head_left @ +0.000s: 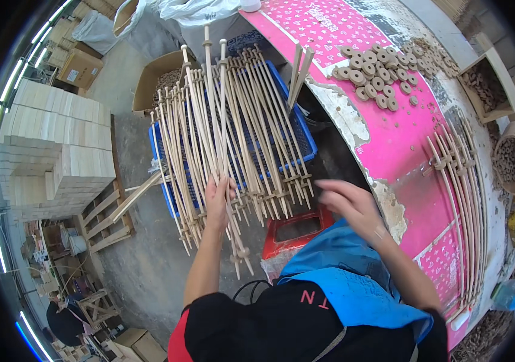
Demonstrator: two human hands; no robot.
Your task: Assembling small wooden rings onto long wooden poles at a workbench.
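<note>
My left hand [217, 202] is closed around a few long wooden rods [215, 114], which have small round wooden pieces fitted near their ends. These rods lean over a blue plastic crate [310, 145], across which many similar wooden rods [269, 120] lie side by side. To the right, my right hand [352, 208] is held in the air between the crate and the pink-covered table [384, 142]. Its fingers are stretched out, slightly blurred, with nothing seen in them. A pile of wooden rings [378, 72] lies at the table's far side.
More wooden rods [457, 211] rest along the table's right. A wooden box [490, 87] and a round container [513, 160] hold small wooden parts. Below the crate's near side is a red plastic stool [297, 232]. Stacked boards [58, 151] and a pallet [109, 220] stand left.
</note>
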